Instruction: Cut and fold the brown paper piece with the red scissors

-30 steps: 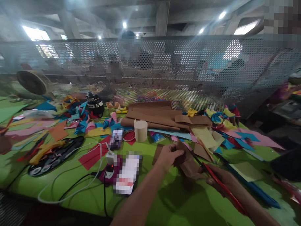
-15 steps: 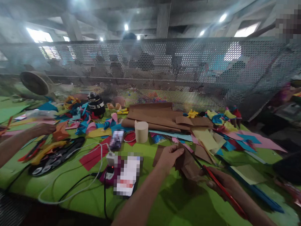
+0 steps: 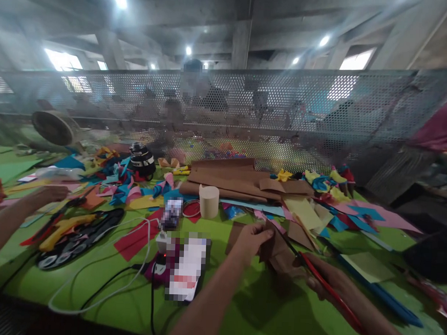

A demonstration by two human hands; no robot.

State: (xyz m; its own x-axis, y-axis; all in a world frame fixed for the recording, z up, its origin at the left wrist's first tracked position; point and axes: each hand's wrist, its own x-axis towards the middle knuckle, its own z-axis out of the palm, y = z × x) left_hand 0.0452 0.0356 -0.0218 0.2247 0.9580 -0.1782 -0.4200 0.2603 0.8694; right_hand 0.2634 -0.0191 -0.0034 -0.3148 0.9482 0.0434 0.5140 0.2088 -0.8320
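Note:
My left hand (image 3: 255,239) pinches a folded piece of brown paper (image 3: 281,255) above the green table. Red-handled scissors (image 3: 331,288) are gripped in my right hand (image 3: 325,278), their dark blades lying along the brown paper's upper edge. Whether the blades are apart is hard to make out. Flat brown paper (image 3: 235,236) lies just left of my left hand, and another brown piece (image 3: 301,233) is behind the scissors. Beyond them rests a stack of large brown sheets (image 3: 226,180).
A tape roll (image 3: 209,202), a phone (image 3: 188,269) and a charger with cables (image 3: 162,241) stand left of my arms. A yellow glue gun (image 3: 65,230) lies on a black tray. At far left is another person's arm (image 3: 27,207). Perforated metal screen (image 3: 229,99) bounds the back.
The view has tilted up slightly. My hands, the brown paper and the scissors keep nearly the same pose. The other person's hand at left has moved a little left.

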